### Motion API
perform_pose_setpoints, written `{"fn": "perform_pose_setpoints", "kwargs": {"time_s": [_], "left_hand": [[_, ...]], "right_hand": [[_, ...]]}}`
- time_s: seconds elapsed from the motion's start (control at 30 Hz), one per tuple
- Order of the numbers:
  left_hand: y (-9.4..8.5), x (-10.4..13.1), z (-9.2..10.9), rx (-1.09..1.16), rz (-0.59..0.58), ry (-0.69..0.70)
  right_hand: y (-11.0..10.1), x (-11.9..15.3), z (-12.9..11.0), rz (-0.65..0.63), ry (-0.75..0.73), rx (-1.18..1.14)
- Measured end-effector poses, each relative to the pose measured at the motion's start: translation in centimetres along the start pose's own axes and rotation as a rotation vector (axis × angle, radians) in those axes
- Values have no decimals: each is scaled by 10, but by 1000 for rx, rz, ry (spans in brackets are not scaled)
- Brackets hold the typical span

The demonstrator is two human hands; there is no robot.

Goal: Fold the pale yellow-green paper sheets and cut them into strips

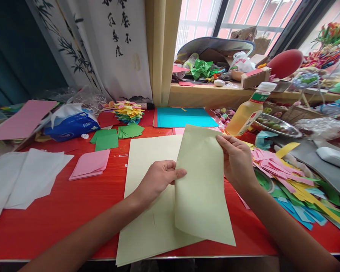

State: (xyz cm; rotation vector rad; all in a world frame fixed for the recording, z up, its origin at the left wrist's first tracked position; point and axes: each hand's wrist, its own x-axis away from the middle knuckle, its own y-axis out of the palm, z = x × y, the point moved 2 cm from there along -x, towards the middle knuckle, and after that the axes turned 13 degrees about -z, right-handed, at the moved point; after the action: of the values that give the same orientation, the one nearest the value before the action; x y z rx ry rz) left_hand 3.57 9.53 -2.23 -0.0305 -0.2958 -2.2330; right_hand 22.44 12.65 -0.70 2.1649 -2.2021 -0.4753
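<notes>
A pale yellow-green sheet of paper is raised between my two hands, curved and tilted over the table. My left hand pinches its left edge, thumb on the near face and fingers behind. At the upper right corner, my right hand grips it with the thumb in front; the other fingers are partly hidden. Beneath lie more sheets of the same paper, flat on the red table and partly covered by the raised sheet and my left hand.
Pink squares, green squares and white sheets lie left. Blue paper is at the back. A drink bottle stands right, near colourful paper strips. A blue tissue pack sits back left.
</notes>
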Motion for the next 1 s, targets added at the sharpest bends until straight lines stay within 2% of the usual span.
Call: {"fn": "perform_pose_setpoints", "kwargs": {"time_s": [0.23,1.0], "left_hand": [[1,0,0,83,-42,-6],[-4,-3,-2,-105,-57,-43]], "right_hand": [[-3,-1,-1,19,-18,-24],[-12,-4,-7,112,-24,24]]}}
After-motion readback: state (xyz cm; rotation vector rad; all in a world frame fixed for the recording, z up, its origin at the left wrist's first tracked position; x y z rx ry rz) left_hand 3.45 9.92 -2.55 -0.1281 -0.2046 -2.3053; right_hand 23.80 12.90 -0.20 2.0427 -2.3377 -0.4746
